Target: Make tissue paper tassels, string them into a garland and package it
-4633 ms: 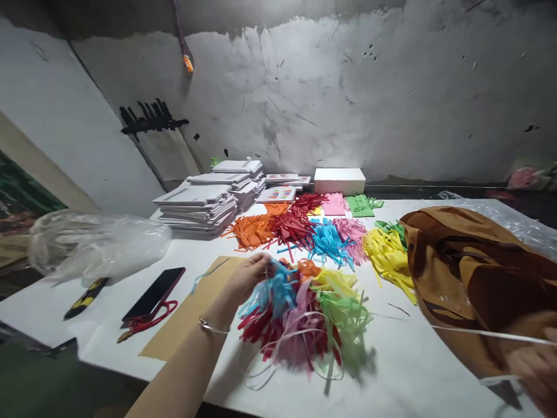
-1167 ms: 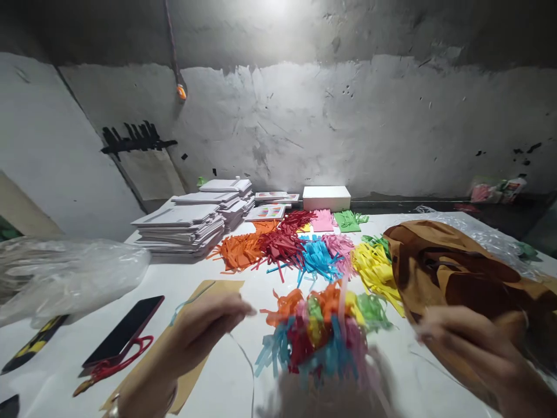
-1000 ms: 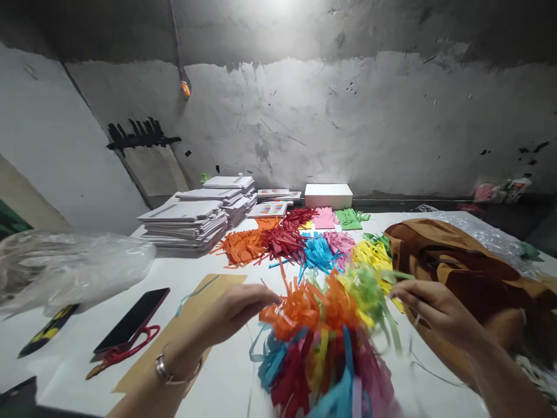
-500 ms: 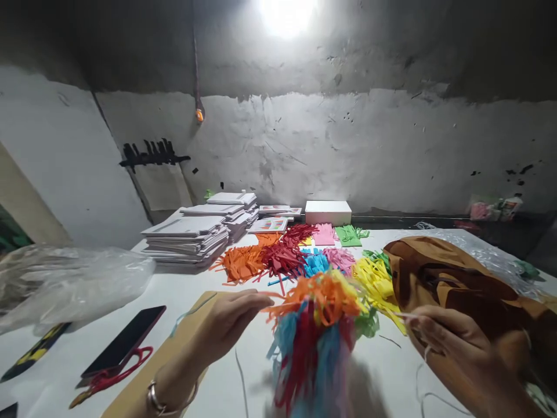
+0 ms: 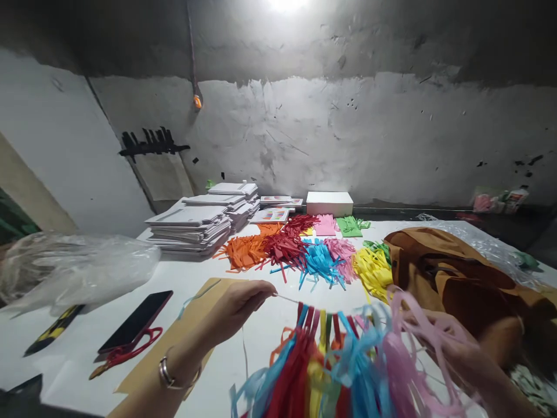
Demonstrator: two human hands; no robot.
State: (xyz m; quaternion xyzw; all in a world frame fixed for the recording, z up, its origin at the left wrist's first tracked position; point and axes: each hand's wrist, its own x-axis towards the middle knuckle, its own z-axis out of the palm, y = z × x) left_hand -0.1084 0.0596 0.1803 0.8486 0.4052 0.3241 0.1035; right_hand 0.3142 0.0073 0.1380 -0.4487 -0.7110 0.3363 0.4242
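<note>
Strung in a row on a thin white string (image 5: 287,298), multicoloured paper tassels (image 5: 298,371) hang before me in red, blue, yellow, green and pink. My left hand (image 5: 246,302), with a bangle at the wrist, pinches one end of that string. On the other side my right hand (image 5: 452,342) is closed at the string's far end, partly covered by loose pink and blue strips, so its fingertips are hidden. The tassels' lower ends run out of view at the bottom. Beyond them lie fringed paper bundles, orange (image 5: 246,251), dark red (image 5: 285,247), blue (image 5: 319,261) and yellow (image 5: 373,271).
Left on the table are a brown paper sheet (image 5: 195,319), red-handled scissors (image 5: 126,354), a phone (image 5: 137,322), a cutter (image 5: 54,331) and a plastic bag (image 5: 87,273). White stacks (image 5: 189,229) and a white box (image 5: 329,204) stand behind. A brown bag (image 5: 452,267) lies right.
The bunched tassels have swung over and now hang spread along the string, with their strips downward. Pink strips now fall across my right hand. The view has tilted slightly down.
</note>
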